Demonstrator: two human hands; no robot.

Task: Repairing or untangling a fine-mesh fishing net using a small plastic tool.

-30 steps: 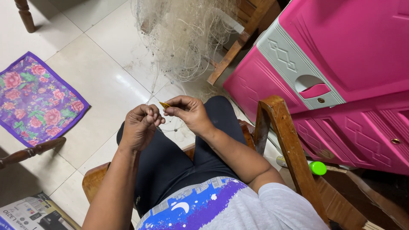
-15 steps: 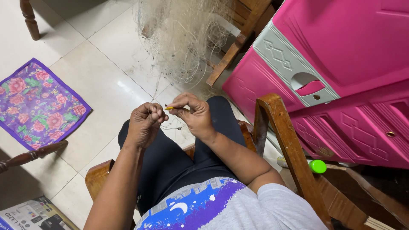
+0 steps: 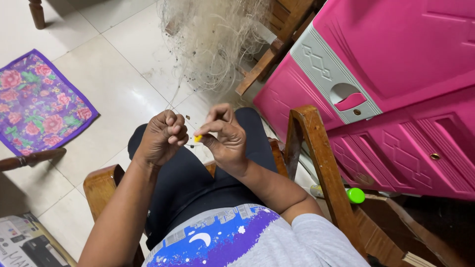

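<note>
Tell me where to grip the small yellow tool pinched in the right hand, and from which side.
Grip the small yellow tool at its exposed tip, coming from the left hand side: the right hand fingers cover the rest.

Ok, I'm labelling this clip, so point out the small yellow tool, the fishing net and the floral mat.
small yellow tool (image 3: 197,139), head view, on its tip showing between the fingers.
fishing net (image 3: 213,44), head view, middle of the bunched pale mesh.
floral mat (image 3: 37,101), head view, centre of the purple cloth.

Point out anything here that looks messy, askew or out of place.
The pale net lies in a tangled heap on the tiled floor, and the floral mat sits skewed to the tile lines. Nothing looks spilled or broken.
</note>
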